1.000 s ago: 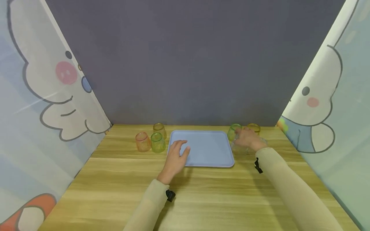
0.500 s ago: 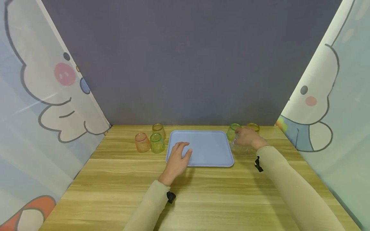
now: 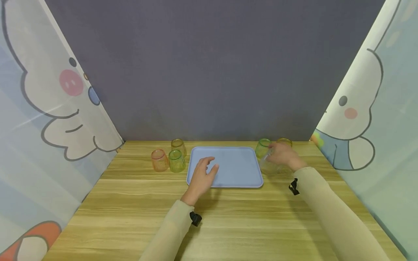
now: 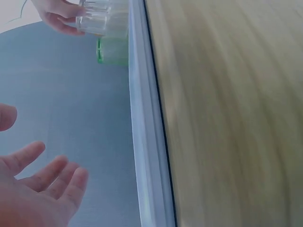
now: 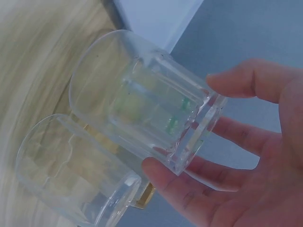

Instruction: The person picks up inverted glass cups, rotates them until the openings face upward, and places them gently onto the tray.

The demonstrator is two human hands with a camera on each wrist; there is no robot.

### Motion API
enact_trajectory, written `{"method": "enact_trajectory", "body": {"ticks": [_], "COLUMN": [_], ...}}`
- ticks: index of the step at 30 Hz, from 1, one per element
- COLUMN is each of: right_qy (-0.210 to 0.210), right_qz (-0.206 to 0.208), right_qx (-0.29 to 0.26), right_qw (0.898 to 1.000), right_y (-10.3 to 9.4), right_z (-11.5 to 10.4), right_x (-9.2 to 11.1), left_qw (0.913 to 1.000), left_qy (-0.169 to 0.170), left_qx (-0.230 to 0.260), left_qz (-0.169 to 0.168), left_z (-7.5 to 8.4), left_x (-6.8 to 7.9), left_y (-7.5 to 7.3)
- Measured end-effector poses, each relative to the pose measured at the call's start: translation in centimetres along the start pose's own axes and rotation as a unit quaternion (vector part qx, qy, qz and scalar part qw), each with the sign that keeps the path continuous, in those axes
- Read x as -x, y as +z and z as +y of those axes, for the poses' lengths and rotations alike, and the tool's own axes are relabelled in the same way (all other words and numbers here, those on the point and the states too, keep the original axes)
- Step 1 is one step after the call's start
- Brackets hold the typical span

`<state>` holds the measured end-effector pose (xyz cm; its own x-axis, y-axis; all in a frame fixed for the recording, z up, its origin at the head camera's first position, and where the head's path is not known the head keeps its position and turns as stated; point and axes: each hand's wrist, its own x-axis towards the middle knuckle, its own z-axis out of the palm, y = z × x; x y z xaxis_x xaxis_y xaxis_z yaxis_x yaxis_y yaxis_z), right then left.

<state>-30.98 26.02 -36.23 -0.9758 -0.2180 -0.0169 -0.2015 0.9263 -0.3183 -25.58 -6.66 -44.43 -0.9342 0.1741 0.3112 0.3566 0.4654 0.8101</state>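
My right hand (image 3: 282, 154) pinches a clear drinking glass (image 5: 137, 90) near its thick base, thumb on one side and fingers on the other. The glass is upside down, its wide mouth toward the wooden table, and it looks tilted in the head view. Close beside it stands a second clear glass (image 5: 71, 170), also mouth down. A green glass (image 3: 262, 148) and an amber glass (image 3: 285, 141) stand just behind that hand. Over the near left part of the pale blue tray (image 3: 235, 168), my left hand (image 3: 200, 177) hovers with fingers spread and nothing in them.
Left of the tray stand a pink glass (image 3: 160, 161), a yellow-green glass (image 3: 176, 161) and an amber glass (image 3: 178, 147). A dark grey panel (image 3: 209, 72) rises behind the table (image 3: 228, 224), with printed cloth on both sides.
My right hand has shifted slightly right, and the clear glass in it has gone from nearly upright to tilted. The left hand stays over the tray with almost no movement.
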Motion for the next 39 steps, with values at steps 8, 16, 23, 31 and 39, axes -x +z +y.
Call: {"method": "enact_trajectory", "body": {"ticks": [8, 16, 23, 31, 39], "right_qy": [-0.008, -0.019, -0.014, -0.001, -0.016], "right_qz": [0.024, 0.042, 0.032, 0.024, 0.047], "right_qx": [-0.017, -0.047, -0.095, -0.156, -0.194], "right_qw": [1.000, 0.998, 0.995, 0.988, 0.980], "right_y": [-0.2, -0.2, -0.4, -0.3, 0.5], "right_z": [0.0, 0.3, 0.4, 0.8, 1.1], "right_x": [0.4, 0.7, 1.1, 1.7, 2.5], "left_qw": [0.9970, 0.9937, 0.9934, 0.9895, 0.9876], "left_qy": [0.001, -0.005, -0.008, -0.018, -0.020], "left_qx": [0.076, 0.112, 0.115, 0.143, 0.154], "left_qz": [-0.012, -0.008, 0.000, -0.016, -0.020], "left_z": [0.3, 0.6, 0.8, 0.7, 0.6], "left_x": [-0.7, -1.3, -1.5, -1.8, -2.0], "left_y": [0.3, 0.5, 0.7, 0.8, 1.0]}}
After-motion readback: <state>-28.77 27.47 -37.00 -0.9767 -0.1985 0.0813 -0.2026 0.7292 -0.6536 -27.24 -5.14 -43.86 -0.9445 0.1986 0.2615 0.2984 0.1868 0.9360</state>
